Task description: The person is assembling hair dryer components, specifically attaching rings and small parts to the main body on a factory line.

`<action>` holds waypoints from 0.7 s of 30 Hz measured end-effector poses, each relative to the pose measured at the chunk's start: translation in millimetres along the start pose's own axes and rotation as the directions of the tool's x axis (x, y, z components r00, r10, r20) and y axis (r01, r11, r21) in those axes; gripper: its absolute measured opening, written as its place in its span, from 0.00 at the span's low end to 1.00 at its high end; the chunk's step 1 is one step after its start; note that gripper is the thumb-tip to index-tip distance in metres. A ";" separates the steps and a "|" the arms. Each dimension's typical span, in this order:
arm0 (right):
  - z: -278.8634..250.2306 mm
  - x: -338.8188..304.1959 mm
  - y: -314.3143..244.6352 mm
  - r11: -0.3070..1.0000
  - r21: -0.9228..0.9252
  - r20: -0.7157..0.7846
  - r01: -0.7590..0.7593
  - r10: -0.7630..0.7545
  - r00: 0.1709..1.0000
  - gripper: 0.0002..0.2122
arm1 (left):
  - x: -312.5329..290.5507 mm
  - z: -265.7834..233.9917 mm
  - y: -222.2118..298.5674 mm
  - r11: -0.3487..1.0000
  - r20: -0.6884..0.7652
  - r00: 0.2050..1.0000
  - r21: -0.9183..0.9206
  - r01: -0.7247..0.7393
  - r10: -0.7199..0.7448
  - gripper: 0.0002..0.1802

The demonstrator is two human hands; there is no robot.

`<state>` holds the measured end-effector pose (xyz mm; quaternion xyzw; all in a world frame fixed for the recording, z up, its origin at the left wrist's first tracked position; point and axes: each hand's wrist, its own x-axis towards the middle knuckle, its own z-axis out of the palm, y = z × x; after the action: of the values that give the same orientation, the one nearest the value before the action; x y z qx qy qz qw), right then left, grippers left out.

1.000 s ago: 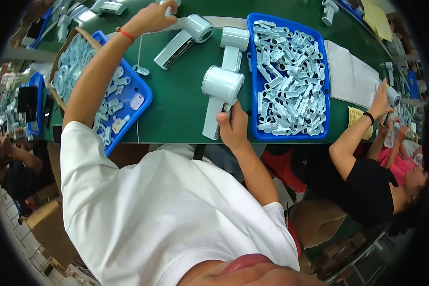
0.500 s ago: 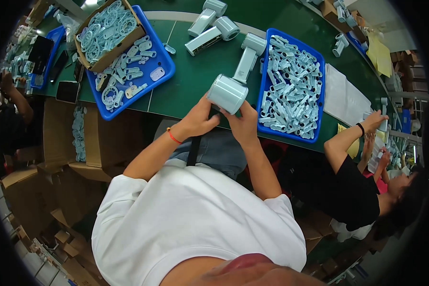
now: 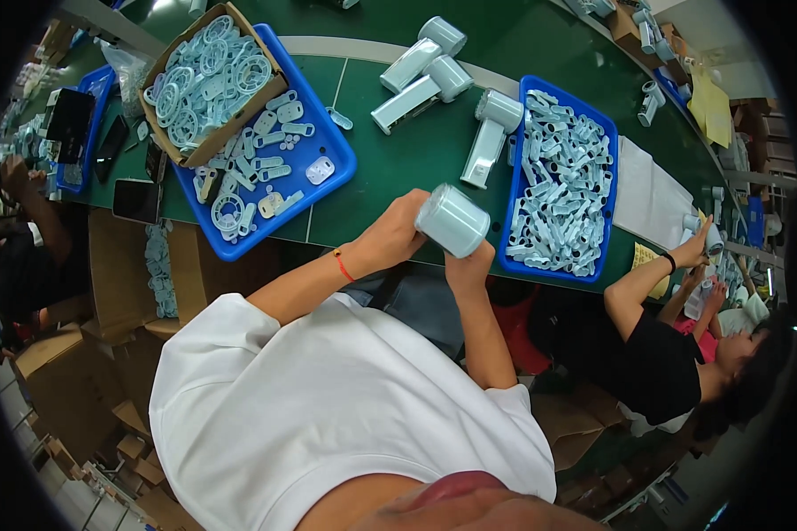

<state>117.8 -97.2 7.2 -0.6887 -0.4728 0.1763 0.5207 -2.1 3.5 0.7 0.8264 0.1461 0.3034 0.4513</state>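
Observation:
Between my hands, above the table's near edge, is a glossy pale-blue cylindrical housing (image 3: 454,221), tilted with a ribbed end toward the upper left. My left hand (image 3: 403,228) is closed against its left side, with the fingertips partly hidden behind it. Below it, my right hand (image 3: 469,268) wraps round its underside; whatever those fingers cover is out of sight. Just beyond lies a similar piece, a round-headed housing with a flat handle (image 3: 490,137). Two more such housings (image 3: 429,84) rest farther back on the green table.
On the right, a blue tray (image 3: 505,239) holds many small pale-blue parts. A second blue tray (image 3: 332,181) at left carries loose parts and a cardboard box (image 3: 274,87) of rings. White sheets (image 3: 651,196) lie beyond the right tray, near a co-worker's arm (image 3: 639,285).
The cylindrical housing has turned in my hands, and its ribbed end now tips to the upper left. My left hand has moved up along its side. The whole view has shifted slightly.

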 end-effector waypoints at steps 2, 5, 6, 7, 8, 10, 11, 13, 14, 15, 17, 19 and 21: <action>-5.7 6.9 0.9 0.998 -0.048 0.031 -0.044 0.046 0.998 0.14 | 4.8 5.3 -3.7 0.949 0.122 0.951 -0.107 0.297 -0.284 0.30; -20.5 23.6 -36.3 0.986 -0.163 0.083 0.019 -0.006 0.997 0.08 | 8.0 -0.2 18.0 0.871 0.121 0.918 -0.291 0.396 -0.378 0.33; -27.5 35.0 -39.1 0.967 -0.234 0.133 0.097 -0.067 0.989 0.10 | 14.1 -4.2 27.5 0.874 0.118 0.912 -0.263 0.410 -0.392 0.34; -29.7 40.2 -45.6 0.942 -0.309 0.125 0.127 -0.092 0.988 0.13 | 15.1 -4.7 32.4 0.866 0.137 0.907 -0.271 0.421 -0.399 0.34; -31.2 40.9 -47.0 0.943 -0.314 0.124 0.109 -0.073 0.990 0.13 | 16.1 -4.5 35.0 0.895 0.078 0.925 -0.237 0.379 -0.371 0.35; -30.9 47.4 -46.4 0.932 -0.345 0.139 0.107 -0.062 0.988 0.15 | 21.7 -7.7 37.8 0.909 0.019 0.934 -0.224 0.351 -0.356 0.37; -30.1 45.1 -41.7 0.956 -0.283 0.121 0.074 -0.041 0.992 0.17 | 21.7 -6.1 39.5 0.909 0.019 0.934 -0.223 0.353 -0.358 0.37; -27.5 41.1 -38.7 0.979 -0.202 0.079 0.030 -0.014 0.997 0.18 | 22.2 -3.4 44.1 0.907 -0.007 0.931 -0.230 0.354 -0.365 0.38; -25.9 40.1 -38.1 0.992 -0.123 0.036 -0.015 0.020 0.999 0.19 | 23.3 -2.7 46.5 0.908 -0.010 0.931 -0.223 0.353 -0.365 0.38; -23.4 37.0 -38.3 0.993 -0.117 0.037 -0.014 0.018 0.999 0.19 | 22.2 -1.0 50.3 0.828 0.037 0.885 -0.336 0.449 -0.464 0.39; -17.9 32.2 -39.9 0.997 -0.069 -0.091 -0.015 0.009 0.996 0.22 | 21.9 0.4 58.7 0.728 0.095 0.830 -0.432 0.532 -0.550 0.40; -23.3 30.5 -40.6 0.994 -0.050 -0.015 -0.096 0.095 0.995 0.22 | 25.4 -1.0 67.9 0.656 0.059 0.786 -0.515 0.552 -0.615 0.41; -23.0 29.8 -40.2 0.986 -0.040 0.054 -0.163 0.165 0.985 0.23 | 19.1 1.9 54.4 0.960 -0.080 0.965 -0.153 0.234 -0.248 0.44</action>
<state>130.6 -84.5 59.3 -0.7292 -0.4324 0.2297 0.4781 12.1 -17.8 52.3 0.7522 0.2457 0.2961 0.5349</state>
